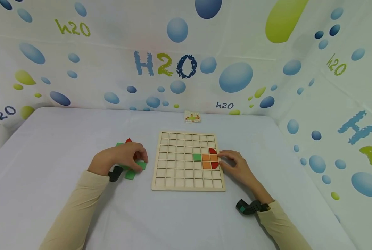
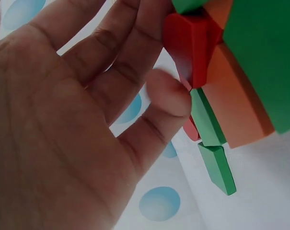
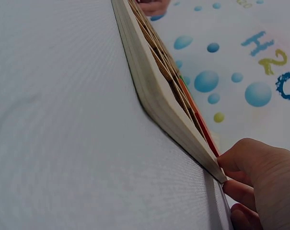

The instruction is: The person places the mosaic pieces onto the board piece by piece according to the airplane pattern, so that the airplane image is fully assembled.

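Observation:
A square wooden grid board (image 1: 176,173) lies flat on the table. In its right part sit a green square tile (image 1: 197,157), several orange tiles (image 1: 206,157) and two red rounded tiles (image 1: 215,165). My right hand (image 1: 237,168) holds the board's right edge with thumb and forefinger; the right wrist view shows the fingertips (image 3: 227,160) at that edge. Left of the board, my left hand (image 1: 121,158) hovers over loose tiles, its fingers loosely bent. The left wrist view shows red (image 2: 198,48), orange (image 2: 236,103) and green tiles (image 2: 219,170) beside the thumb; no grip is plain there.
A small picture card (image 1: 192,117) with a coloured pattern lies behind the board. A white cloth printed with drops hangs at the back and on the right. White cloth (image 1: 173,218) covers the table, and a dark wrist device (image 1: 249,207) sits on the right arm.

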`<action>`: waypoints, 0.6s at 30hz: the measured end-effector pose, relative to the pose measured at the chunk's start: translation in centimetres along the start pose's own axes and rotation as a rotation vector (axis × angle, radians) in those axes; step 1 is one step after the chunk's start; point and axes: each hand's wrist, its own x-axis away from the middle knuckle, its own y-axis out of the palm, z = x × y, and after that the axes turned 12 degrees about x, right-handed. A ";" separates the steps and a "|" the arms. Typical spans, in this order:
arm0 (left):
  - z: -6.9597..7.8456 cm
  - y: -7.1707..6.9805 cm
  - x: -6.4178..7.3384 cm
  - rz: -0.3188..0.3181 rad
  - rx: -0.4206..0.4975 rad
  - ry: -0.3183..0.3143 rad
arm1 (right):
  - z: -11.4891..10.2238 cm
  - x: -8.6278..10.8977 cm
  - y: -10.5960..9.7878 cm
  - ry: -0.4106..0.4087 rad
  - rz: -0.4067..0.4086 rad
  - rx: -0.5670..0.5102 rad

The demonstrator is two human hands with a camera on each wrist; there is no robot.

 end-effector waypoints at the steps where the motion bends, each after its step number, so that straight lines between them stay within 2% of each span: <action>1: -0.1 0.0 0.0 0.001 -0.003 0.003 | 0.0 0.0 0.0 0.003 0.000 -0.001; 18: 0.1 0.5 -0.7 0.036 -0.043 0.036 | -0.1 0.0 -0.1 0.007 -0.007 -0.016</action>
